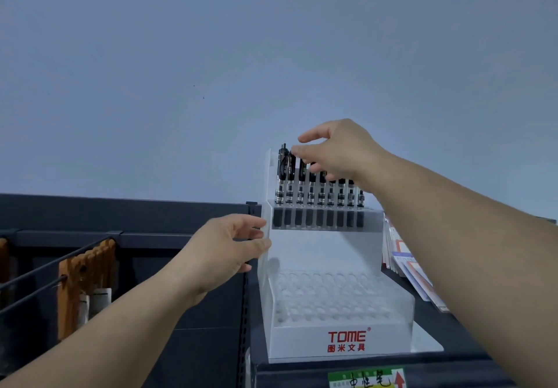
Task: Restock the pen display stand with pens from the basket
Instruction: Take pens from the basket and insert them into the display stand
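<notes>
Item, far left: wooden pieces [87, 270] hung in a dark wire-divided bay; number not clear. Item: left hand [225, 249], one, at the left side wall of the pen display stand [341, 342], thumb laid on the wall's front edge and fingers curled to its outer face, holding the stand steady. Item: stand, one, frosted white, on a dark shelf, with a raised back tier and a lower stepped bed of holes [326, 297], which showed no pens at all. Item: pens [311, 197], nine counted in a single row across the back tier, black-capped, each upright with its long axis vertical and its dark grip sunk in a slot. Item: right hand [338, 149], one, above and just right of the row's left end, the nearer hand to the pens. Its forefinger tip touched the cap of the second pen from the left [290, 176], its thumb stood apart above, and its other fingers bent down among the caps. Whether it pinched any pen could not be told. The pen lay below and left of that grip, so any seating push would run straight down the barrel. Item, right: flat packets [404, 261] leaning beside the stand, number unclear. Item: shelf label [367, 380], one. Basket: none in view.
</notes>
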